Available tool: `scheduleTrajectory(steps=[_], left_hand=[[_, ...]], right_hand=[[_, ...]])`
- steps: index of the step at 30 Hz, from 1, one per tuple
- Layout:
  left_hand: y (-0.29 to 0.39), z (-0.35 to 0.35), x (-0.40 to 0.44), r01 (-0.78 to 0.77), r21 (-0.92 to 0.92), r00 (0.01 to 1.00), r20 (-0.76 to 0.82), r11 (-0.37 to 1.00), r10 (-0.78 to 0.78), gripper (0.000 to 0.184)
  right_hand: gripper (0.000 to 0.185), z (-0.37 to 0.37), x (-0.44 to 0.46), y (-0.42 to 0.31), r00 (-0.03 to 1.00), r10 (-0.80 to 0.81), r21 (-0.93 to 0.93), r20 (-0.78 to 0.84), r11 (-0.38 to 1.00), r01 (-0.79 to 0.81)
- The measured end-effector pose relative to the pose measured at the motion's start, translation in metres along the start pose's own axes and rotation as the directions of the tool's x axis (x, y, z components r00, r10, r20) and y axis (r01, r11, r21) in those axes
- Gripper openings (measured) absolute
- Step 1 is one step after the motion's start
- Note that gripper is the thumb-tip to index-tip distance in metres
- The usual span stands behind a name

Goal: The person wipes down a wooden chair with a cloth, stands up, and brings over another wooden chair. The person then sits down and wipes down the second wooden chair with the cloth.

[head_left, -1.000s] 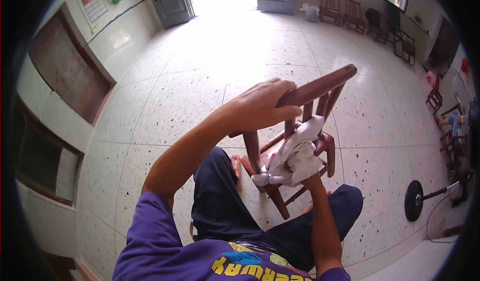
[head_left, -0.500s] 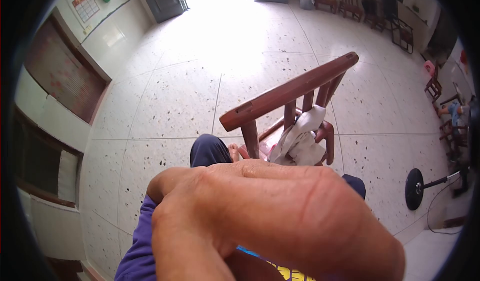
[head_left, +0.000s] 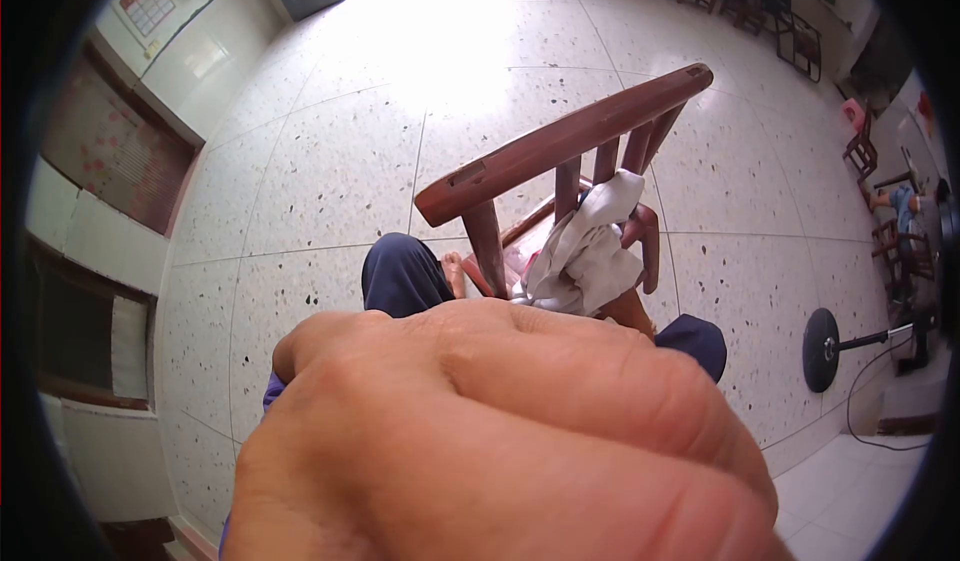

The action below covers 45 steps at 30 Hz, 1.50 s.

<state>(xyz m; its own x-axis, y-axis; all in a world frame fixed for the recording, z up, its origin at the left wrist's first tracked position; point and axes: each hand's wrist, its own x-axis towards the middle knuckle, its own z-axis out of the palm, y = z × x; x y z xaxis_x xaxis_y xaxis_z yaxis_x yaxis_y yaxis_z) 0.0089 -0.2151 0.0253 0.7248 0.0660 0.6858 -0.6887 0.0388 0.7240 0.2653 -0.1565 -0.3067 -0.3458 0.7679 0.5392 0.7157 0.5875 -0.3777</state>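
The floor is pale, speckled stone set in large tiles with thin dark joints, its far part washed out by daylight. Dark navy fabric covers both knees, the left knee smooth and rounded, with a bare foot beside it. Toward the right a flat black disc joins a slim pole.

The left hand fills the near foreground, its creased skin and broad knuckles slightly blurred; its fingers bend away out of sight, so whether they hold anything cannot be told. Just beyond it, the right hand shows only as a strip at the wrist, beneath a cloth; its fingers are hidden, and their grip cannot be told.

The chair is on the floor in front of the person, between the knees, its lower part covered by the left hand. It is reddish-brown wood with a soft sheen: a thick, straight top rail with rounded ends, narrow slats below, and a curved armrest. The whitish cloth lies bunched in loose folds against the slats.
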Motion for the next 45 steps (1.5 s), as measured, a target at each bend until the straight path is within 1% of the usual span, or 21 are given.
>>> scheduleTrajectory(steps=[5,9,12,13,14,15,16,18,19,21,28,30,31,33,34,36,37,39,40,43,45], left_hand=[[0.005,-0.006,-0.005,-0.014,-0.005,1.000,-0.027,1.000,0.014,0.008],[0.016,-0.020,-0.015,-0.081,0.035,0.988,-0.126,0.996,0.085,0.006],[0.030,-0.030,-0.025,-0.175,0.062,0.962,-0.204,0.983,0.184,0.005],[0.030,-0.030,-0.029,-0.188,0.030,0.964,-0.188,0.982,0.190,0.005],[0.027,-0.030,-0.031,-0.177,-0.020,0.974,-0.147,0.984,0.172,0.005],[0.021,-0.027,-0.034,-0.119,-0.122,0.991,-0.076,0.985,0.110,0.013],[0.014,-0.026,-0.037,-0.091,-0.130,0.994,0.056,0.987,0.099,0.029],[0.004,-0.016,-0.034,-0.030,-0.120,0.968,0.244,0.992,0.059,0.033],[0.004,-0.012,-0.038,-0.032,-0.121,0.968,0.243,0.992,0.061,0.033],[0.005,-0.008,-0.048,-0.006,-0.001,0.846,0.533,1.000,0.006,0.040],[0.012,-0.008,-0.055,0.024,-0.058,0.905,0.424,0.998,0.003,0.031],[0.009,-0.008,-0.054,-0.093,-0.073,0.905,0.409,0.993,0.115,0.028],[0.009,-0.008,-0.054,-0.093,-0.073,0.905,0.410,0.993,0.115,0.028],[0.010,-0.007,-0.055,-0.113,-0.072,0.889,0.439,0.991,0.133,0.031],[0.009,-0.007,-0.055,-0.114,-0.072,0.888,0.439,0.991,0.134,0.031],[0.006,-0.005,-0.055,-0.186,-0.231,0.871,0.410,0.955,0.269,0.037],[0.007,-0.004,-0.056,-0.186,-0.231,0.871,0.411,0.955,0.269,0.037],[0.012,0.000,-0.058,-0.173,-0.362,0.840,0.431,0.916,0.329,0.040],[0.013,0.002,-0.057,-0.172,-0.363,0.841,0.431,0.916,0.328,0.040],[0.009,0.006,-0.052,-0.124,-0.364,0.843,0.451,0.923,0.291,0.038],[0.003,0.006,-0.051,-0.053,-0.394,0.844,0.473,0.918,0.252,0.033]], right_hand=[[0.047,0.002,0.005,0.000,1.000,0.004,0.010,-0.020,1.000,-0.004],[0.047,0.008,0.006,0.002,0.998,0.024,0.039,-0.052,0.999,-0.022],[0.055,0.022,-0.007,0.026,0.997,0.039,-0.079,0.070,0.996,-0.033],[0.055,0.028,-0.011,0.028,0.998,0.038,-0.088,0.059,0.996,-0.032],[0.055,0.036,-0.015,0.030,0.994,0.100,0.025,-0.036,0.995,-0.099],[0.055,0.036,-0.015,0.029,0.987,0.135,0.083,-0.084,0.988,-0.128],[0.055,0.033,-0.013,0.026,0.977,0.170,0.143,-0.131,0.978,-0.151],[0.056,0.022,-0.012,0.022,0.996,0.043,-0.121,0.072,0.992,-0.034],[0.056,0.024,-0.016,0.025,0.996,0.044,-0.122,0.075,0.992,-0.034],[0.058,0.030,-0.025,0.032,0.998,0.024,-0.109,0.061,0.994,-0.017],[0.043,0.025,-0.021,0.019,0.992,0.029,-0.005,0.120,1.000,-0.029],[0.046,0.018,-0.018,0.012,1.000,-0.004,-0.051,-0.005,0.999,0.004],[0.048,0.018,-0.018,0.013,0.999,-0.016,-0.068,-0.047,0.998,0.013],[0.050,0.030,-0.021,0.019,1.000,-0.002,0.014,-0.020,1.000,0.002],[0.050,0.029,-0.026,0.021,1.000,-0.002,0.013,-0.020,1.000,0.003],[0.068,0.009,-0.021,0.007,1.000,-0.001,-0.043,0.005,0.999,0.001],[0.068,0.010,-0.022,0.009,1.000,-0.001,-0.044,0.004,0.999,0.001],[0.069,0.017,-0.031,0.018,1.000,0.011,-0.069,-0.009,0.998,-0.012],[0.070,0.021,-0.036,0.023,1.000,0.017,-0.081,-0.014,0.997,-0.018],[0.071,0.024,-0.038,0.025,0.999,0.026,-0.104,-0.024,0.994,-0.029],[0.069,0.021,-0.033,0.022,0.999,0.021,-0.103,-0.047,0.994,-0.025]])
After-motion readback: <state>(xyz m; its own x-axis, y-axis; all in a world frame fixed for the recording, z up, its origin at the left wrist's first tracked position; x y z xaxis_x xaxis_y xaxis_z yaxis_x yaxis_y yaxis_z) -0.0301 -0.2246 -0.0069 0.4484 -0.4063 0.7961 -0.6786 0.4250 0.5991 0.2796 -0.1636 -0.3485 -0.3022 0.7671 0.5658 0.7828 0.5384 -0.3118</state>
